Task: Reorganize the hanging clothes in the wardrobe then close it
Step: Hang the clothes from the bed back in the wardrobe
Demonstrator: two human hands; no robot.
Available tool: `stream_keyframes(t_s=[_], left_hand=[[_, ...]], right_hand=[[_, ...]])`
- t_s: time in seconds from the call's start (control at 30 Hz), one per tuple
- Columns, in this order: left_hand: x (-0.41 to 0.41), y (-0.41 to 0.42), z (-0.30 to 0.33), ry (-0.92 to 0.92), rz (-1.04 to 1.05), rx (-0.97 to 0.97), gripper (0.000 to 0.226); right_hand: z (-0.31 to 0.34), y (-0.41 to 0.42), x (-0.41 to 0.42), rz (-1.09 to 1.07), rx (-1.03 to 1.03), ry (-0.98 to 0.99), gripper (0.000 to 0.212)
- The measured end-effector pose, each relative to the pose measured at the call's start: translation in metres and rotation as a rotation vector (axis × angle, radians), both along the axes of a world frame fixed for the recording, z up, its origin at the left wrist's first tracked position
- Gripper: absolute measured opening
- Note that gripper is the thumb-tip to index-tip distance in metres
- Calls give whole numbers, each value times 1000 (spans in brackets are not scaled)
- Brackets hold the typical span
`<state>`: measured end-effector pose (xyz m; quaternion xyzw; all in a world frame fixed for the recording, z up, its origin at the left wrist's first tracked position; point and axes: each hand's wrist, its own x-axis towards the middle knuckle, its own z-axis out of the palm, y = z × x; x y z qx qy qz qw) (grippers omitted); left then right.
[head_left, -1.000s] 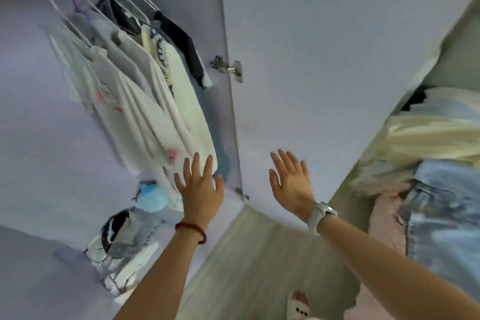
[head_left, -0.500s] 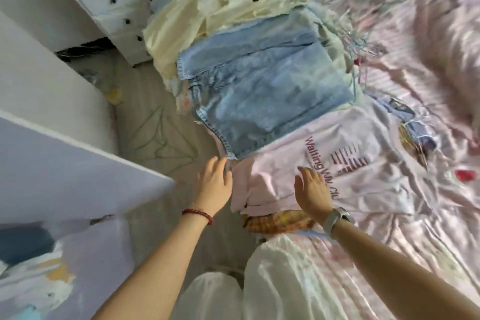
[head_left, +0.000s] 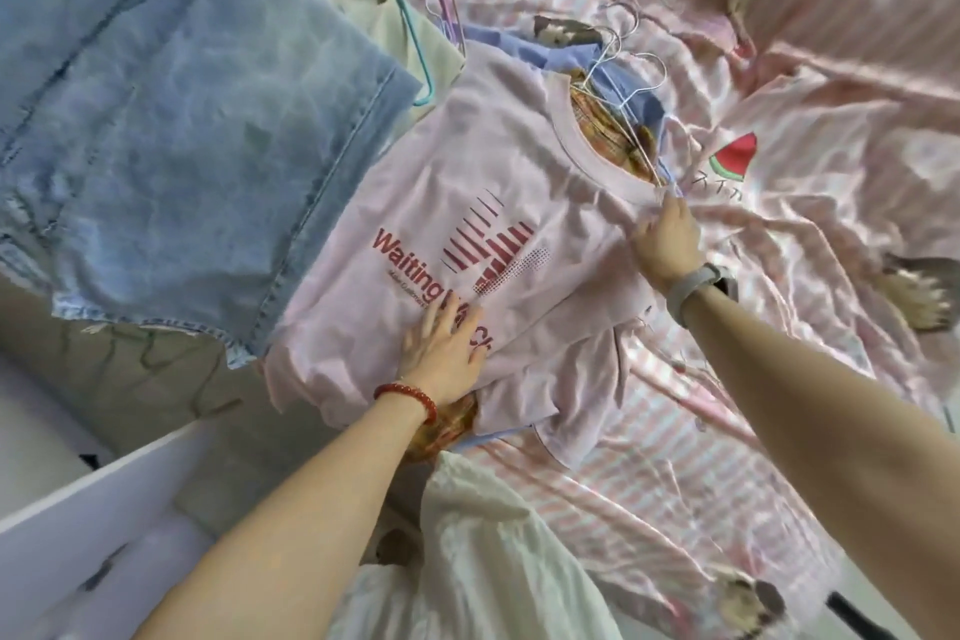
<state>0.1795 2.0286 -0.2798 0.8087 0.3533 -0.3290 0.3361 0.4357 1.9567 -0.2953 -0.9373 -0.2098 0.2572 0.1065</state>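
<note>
A pale pink T-shirt (head_left: 519, 161) with red "Waiting" print lies flat on the bed, on top of other clothes. My left hand (head_left: 447, 353) rests flat on its lower front, fingers straight. My right hand (head_left: 667, 237) pinches the shirt's collar edge near the shoulder. Wire hangers (head_left: 623, 62) stick out past the neckline, with blue and yellow checked garments under the pink shirt. The wardrobe's hanging rail is out of view.
Folded light blue denim (head_left: 182, 120) lies left of the shirt, with cream cloth and coloured hangers (head_left: 415, 31) behind it. The pink striped bedsheet (head_left: 779, 68) spreads to the right. A white wardrobe door edge (head_left: 93, 525) stands at lower left.
The view swung from the open wardrobe to the bed. Both hands came down onto the pink T-shirt; the right hand moved up to its collar and took hold.
</note>
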Motion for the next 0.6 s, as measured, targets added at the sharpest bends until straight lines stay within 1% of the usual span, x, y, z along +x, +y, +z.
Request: stream_keyframes(t_s=[0.1,0.17,0.23,0.3,0.4,0.47,0.5,0.57,0.6], left_hand=[[1,2,-14,87,-43,-86,59],[1,6,-19,99,-64,-101,59],[3,11,-18,70,-48,-102,56],[10,19,-14,7,-11,-72,49],[32,35,1,-117,63,49,42],[52,50,13,-222,91,173,45],[63,57,18,-291,83,254,49],[84,71,30,-409,-1,397,56],[94,76,35,-419,-69,438,59]], right_hand=[[-11,11,16,-67,-45,56,52],[-14,17,20,-110,-72,44,41],[-14,18,22,-152,-35,31,31],[-7,15,17,-175,69,23,26],[7,1,-8,-215,145,13,28],[15,-15,-32,-245,183,-37,27],[18,-26,-45,-233,219,-70,27],[17,-52,-68,-170,298,-122,28],[17,-65,-77,-140,316,-138,29]])
